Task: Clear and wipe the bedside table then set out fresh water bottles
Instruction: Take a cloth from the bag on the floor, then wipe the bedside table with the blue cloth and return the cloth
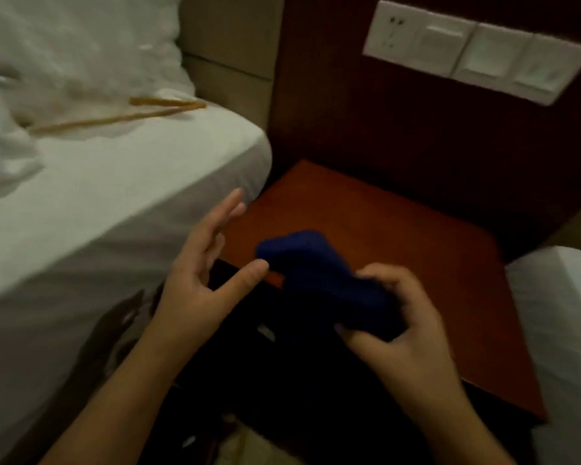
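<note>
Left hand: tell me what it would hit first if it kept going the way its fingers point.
The left hand points up and away, toward the corner of the bed beside the table. It would probably meet the mattress edge first, though depth is unclear and it might pass over the table instead.

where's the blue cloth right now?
Head view, lower centre: the blue cloth is gripped by the right hand above the front edge of the bedside table, with the open left hand beside it.
</note>
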The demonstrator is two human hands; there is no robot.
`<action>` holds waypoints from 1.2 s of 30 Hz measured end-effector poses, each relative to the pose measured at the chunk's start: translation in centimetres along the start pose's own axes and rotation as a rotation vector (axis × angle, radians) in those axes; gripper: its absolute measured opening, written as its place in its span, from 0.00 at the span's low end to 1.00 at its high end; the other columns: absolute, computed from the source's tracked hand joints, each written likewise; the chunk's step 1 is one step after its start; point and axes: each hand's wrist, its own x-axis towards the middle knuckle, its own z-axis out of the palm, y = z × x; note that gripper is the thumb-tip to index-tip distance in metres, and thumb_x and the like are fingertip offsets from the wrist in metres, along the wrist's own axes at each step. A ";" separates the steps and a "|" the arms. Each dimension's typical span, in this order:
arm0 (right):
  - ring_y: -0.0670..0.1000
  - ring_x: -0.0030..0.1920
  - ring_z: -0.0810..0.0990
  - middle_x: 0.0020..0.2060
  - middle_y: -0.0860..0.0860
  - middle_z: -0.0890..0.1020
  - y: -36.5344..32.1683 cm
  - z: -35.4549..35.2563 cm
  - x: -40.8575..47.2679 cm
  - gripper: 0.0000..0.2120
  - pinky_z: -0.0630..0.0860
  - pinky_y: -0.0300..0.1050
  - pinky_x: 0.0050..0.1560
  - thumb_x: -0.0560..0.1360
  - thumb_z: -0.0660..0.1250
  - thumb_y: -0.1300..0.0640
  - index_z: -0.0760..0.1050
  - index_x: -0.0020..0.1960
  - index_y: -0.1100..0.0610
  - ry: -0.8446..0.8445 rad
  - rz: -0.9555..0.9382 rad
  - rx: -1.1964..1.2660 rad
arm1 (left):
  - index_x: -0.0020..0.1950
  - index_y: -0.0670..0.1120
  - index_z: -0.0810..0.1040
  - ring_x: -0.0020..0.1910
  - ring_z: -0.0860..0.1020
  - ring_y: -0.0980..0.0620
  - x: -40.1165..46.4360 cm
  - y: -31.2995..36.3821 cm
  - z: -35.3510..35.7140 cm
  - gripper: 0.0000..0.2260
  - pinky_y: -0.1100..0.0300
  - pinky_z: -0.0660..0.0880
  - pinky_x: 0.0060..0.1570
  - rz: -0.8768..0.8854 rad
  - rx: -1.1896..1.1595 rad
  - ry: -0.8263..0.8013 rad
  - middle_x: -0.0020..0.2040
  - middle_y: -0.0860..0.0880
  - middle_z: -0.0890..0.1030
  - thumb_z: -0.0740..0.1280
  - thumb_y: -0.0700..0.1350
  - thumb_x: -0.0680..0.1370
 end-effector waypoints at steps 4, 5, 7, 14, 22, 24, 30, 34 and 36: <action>0.43 0.49 0.81 0.48 0.40 0.80 -1.3 -7.4 1.4 0.23 0.78 0.37 0.45 0.69 0.72 0.66 0.73 0.54 0.43 0.239 -0.006 -0.063 | 0.69 0.67 0.65 0.68 0.70 0.55 2.7 -2.3 2.3 0.26 0.45 0.70 0.66 0.007 0.308 -0.004 0.66 0.62 0.71 0.66 0.62 0.72; 0.44 0.53 0.79 0.52 0.41 0.78 -0.7 -8.4 2.0 0.23 0.78 0.41 0.50 0.70 0.73 0.63 0.71 0.57 0.42 0.246 -0.008 -0.166 | 0.70 0.66 0.65 0.68 0.70 0.53 3.1 -3.1 2.7 0.27 0.45 0.70 0.66 0.014 0.399 -0.033 0.66 0.59 0.71 0.65 0.63 0.71; 0.44 0.61 0.73 0.59 0.40 0.71 1.9 -9.0 3.0 0.25 0.75 0.47 0.59 0.71 0.71 0.56 0.66 0.63 0.40 0.174 0.016 -0.438 | 0.72 0.62 0.64 0.68 0.68 0.48 3.9 -4.4 2.9 0.29 0.46 0.68 0.66 0.024 0.535 -0.103 0.68 0.53 0.71 0.63 0.64 0.71; 0.48 0.73 0.54 0.75 0.44 0.58 9.3 -6.0 4.3 0.29 0.58 0.51 0.73 0.77 0.61 0.45 0.53 0.75 0.41 -0.237 0.041 -0.920 | 0.73 0.59 0.64 0.67 0.69 0.47 5.3 -7.3 0.1 0.32 0.44 0.69 0.64 0.022 0.654 -0.157 0.67 0.52 0.72 0.63 0.66 0.71; 0.58 0.69 0.61 0.74 0.50 0.62 9.5 4.3 10.7 0.25 0.61 0.52 0.70 0.78 0.61 0.48 0.60 0.74 0.45 -0.378 -0.222 -0.943 | 0.69 0.61 0.69 0.62 0.68 0.69 4.0 -8.5 -2.5 0.28 0.70 0.65 0.63 -0.008 0.499 0.012 0.61 0.66 0.71 0.66 0.62 0.70; 0.60 0.68 0.61 0.74 0.52 0.62 9.4 7.4 13.2 0.24 0.61 0.54 0.69 0.78 0.59 0.49 0.61 0.74 0.45 -0.384 -0.232 -0.955 | 0.67 0.67 0.66 0.61 0.67 0.72 3.6 -8.2 -3.4 0.25 0.77 0.62 0.59 0.001 0.502 0.029 0.60 0.72 0.67 0.66 0.62 0.70; 0.59 0.68 0.61 0.74 0.52 0.62 9.9 9.3 16.0 0.24 0.63 0.54 0.66 0.79 0.58 0.51 0.60 0.74 0.45 -0.396 -0.215 -1.009 | 0.67 0.69 0.65 0.64 0.68 0.61 4.1 -7.7 -4.8 0.26 0.65 0.65 0.60 -0.049 0.525 0.080 0.61 0.68 0.69 0.65 0.63 0.70; 0.56 0.70 0.62 0.73 0.51 0.63 11.5 1.1 12.8 0.24 0.61 0.52 0.69 0.79 0.58 0.53 0.61 0.74 0.45 -0.249 -0.088 -1.058 | 0.69 0.63 0.67 0.65 0.69 0.59 4.3 -7.7 -3.6 0.28 0.59 0.66 0.63 -0.022 0.558 0.018 0.63 0.59 0.72 0.65 0.63 0.70; 0.57 0.69 0.63 0.72 0.52 0.65 12.5 -5.5 9.6 0.24 0.62 0.53 0.69 0.78 0.61 0.54 0.63 0.73 0.46 -0.174 0.016 -1.091 | 0.69 0.63 0.67 0.65 0.69 0.57 4.8 -7.6 -2.8 0.28 0.57 0.65 0.64 -0.011 0.581 -0.014 0.63 0.58 0.71 0.64 0.64 0.70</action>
